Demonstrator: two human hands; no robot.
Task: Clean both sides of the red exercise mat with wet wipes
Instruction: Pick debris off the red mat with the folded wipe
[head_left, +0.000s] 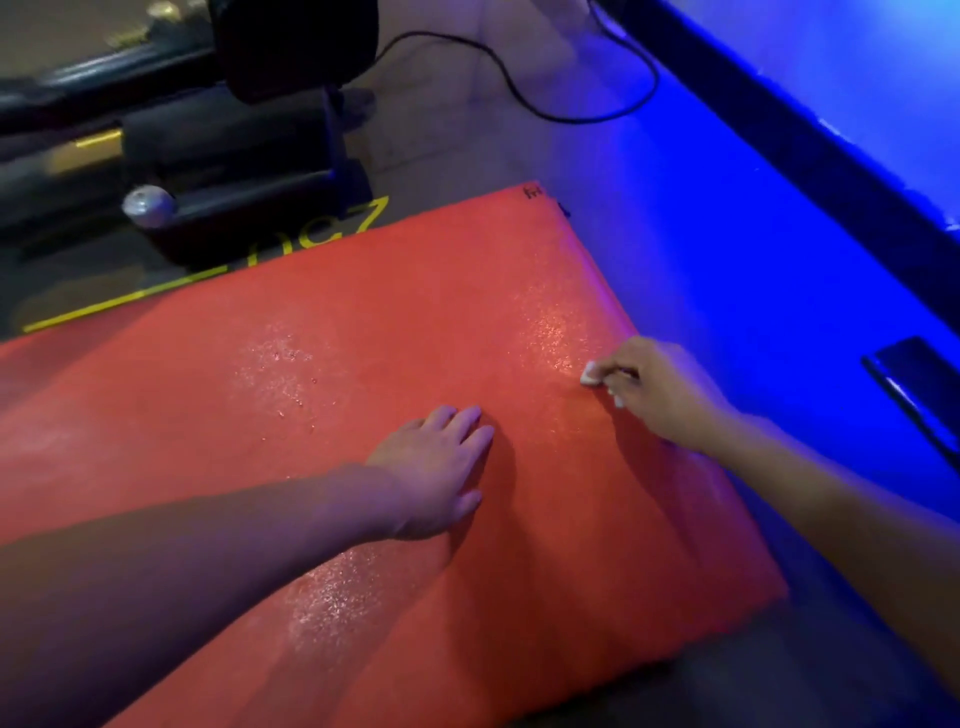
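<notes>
While the wide, textured red foam exercise mat (363, 415) lies flat on the floor under both arms, the left hand (436, 467) rests palm-down near its middle, fingers straight and close together, pressing it in place. Left of and beyond that hand, damp patches glisten on the mat; another shines nearer the person, below the wrist. To the right, the right hand (660, 389) sits at the mat's right edge, its fingers curled round a small white wadded wet wipe (589, 373) that only peeks out from the fingertips.

From where I stand, the wipe looks balled so tight that little of it meets the surface, so strokes could leave dry strips between the wet patches. The bracing palm sits on wiped foam and could slide or smear it. Just right of the wiping hand, on the blue-lit floor, a dark flat slab (919, 384), perhaps a phone, could be knocked by an elbow. The underside, I judge, is not yet shown cleaned.
</notes>
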